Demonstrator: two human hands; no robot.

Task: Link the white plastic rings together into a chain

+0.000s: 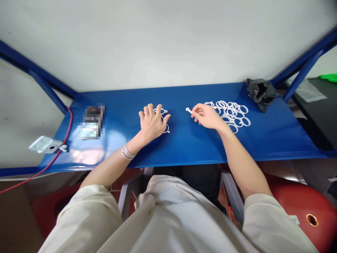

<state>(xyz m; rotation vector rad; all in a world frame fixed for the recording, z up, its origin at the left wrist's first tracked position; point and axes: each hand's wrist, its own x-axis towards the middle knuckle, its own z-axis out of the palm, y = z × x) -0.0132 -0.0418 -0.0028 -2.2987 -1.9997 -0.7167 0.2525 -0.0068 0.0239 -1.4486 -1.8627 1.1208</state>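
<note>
My left hand [152, 123] lies palm down with its fingers spread over a small group of white plastic curtain rings [168, 131], which it partly hides. To the right, my right hand [206, 115] pinches a single white curtain ring [188, 110] between thumb and fingers. That ring is seen nearly edge-on, its small eyelet sticking out to the left. Beyond and beside my right hand, a loose pile of several more white rings [238, 112] is spread on the table. My right wrist covers part of the pile's near left side.
The blue table [118, 102] meets a pale wall at the back. A crumpled black plastic bag [260, 93] sits at the far right. A pixelated item [91, 122] lies on the left, near a white device [46, 144] and a red cable [70, 123]. Blue frame bars rise at both ends.
</note>
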